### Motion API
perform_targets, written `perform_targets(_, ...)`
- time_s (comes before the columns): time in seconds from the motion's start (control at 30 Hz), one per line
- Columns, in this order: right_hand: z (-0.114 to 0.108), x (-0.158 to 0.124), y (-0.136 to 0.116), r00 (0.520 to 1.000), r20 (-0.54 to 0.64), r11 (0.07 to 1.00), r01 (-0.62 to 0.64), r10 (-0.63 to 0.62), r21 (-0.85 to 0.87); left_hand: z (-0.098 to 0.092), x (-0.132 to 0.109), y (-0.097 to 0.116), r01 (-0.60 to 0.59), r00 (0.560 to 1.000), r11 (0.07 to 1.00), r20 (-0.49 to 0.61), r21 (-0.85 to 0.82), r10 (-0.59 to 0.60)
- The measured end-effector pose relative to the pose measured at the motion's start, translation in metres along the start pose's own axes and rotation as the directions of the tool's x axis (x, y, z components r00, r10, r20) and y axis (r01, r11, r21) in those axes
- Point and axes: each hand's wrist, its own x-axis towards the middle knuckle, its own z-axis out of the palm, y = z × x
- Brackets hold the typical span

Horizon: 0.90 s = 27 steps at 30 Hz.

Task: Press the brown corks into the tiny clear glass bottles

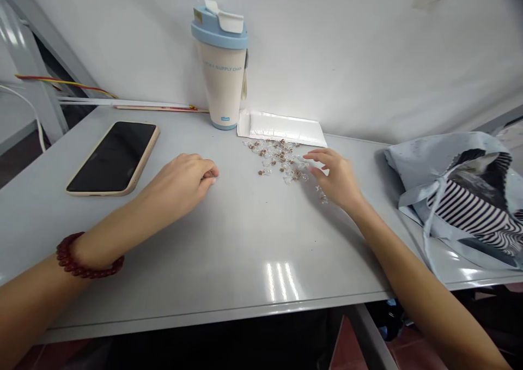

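Observation:
A scatter of several small clear-wrapped brown pieces (278,156) lies on the grey table (245,239) in front of a flat white packet (281,127). My right hand (337,179) rests at the right edge of the scatter, fingers stretched toward the pieces and touching them. My left hand (182,182) rests on the table to the left of the scatter, fingers curled under with the fingertips pinched together; whether they hold anything is hidden. A dark red bead bracelet (84,258) is on my left wrist.
A phone (114,156) lies face up at the left. A cream tumbler with a blue lid (223,65) stands against the white wall. A pale blue bag with striped cloth (461,195) sits at the right. Cables (61,82) run at the far left.

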Motion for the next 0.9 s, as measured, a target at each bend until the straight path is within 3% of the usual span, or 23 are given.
perform_targets(0.17, 0.005, 0.001, 0.007, 0.993, 0.111, 0.986, 0.067, -0.05, -0.153, -0.005, 0.0, 0.002, 0.018, 0.999, 0.996, -0.045, -0.091, -0.022)
perform_targets(0.33, 0.007, -0.001, 0.006, 0.989, 0.131, 0.976, 0.086, -0.061, -0.198, -0.006, -0.005, 0.014, 0.028, 0.99, 0.898, -0.114, -0.439, -0.087)
perform_targets(0.47, 0.005, -0.003, 0.0, 0.997, 0.054, 0.996, 0.055, -0.052, -0.065, -0.004, -0.01, 0.024, -0.012, 0.989, 0.726, -0.115, -0.687, -0.092)
perform_targets(0.67, -0.004, -0.014, -0.031, 0.999, -0.035, 0.962, 0.044, -0.035, 0.269, 0.001, -0.016, 0.039, -0.049, 0.986, 0.59, -0.133, -0.806, -0.1)
perform_targets(0.77, -0.002, -0.025, -0.049, 0.994, -0.058, 0.933, 0.111, -0.097, 0.342, 0.005, -0.019, 0.05, -0.057, 0.988, 0.521, -0.123, -0.852, -0.093)
perform_targets(0.9, 0.005, -0.042, -0.072, 0.968, -0.056, 0.921, 0.249, -0.243, 0.299, 0.01, -0.024, 0.062, -0.053, 0.994, 0.431, -0.087, -0.901, -0.059)
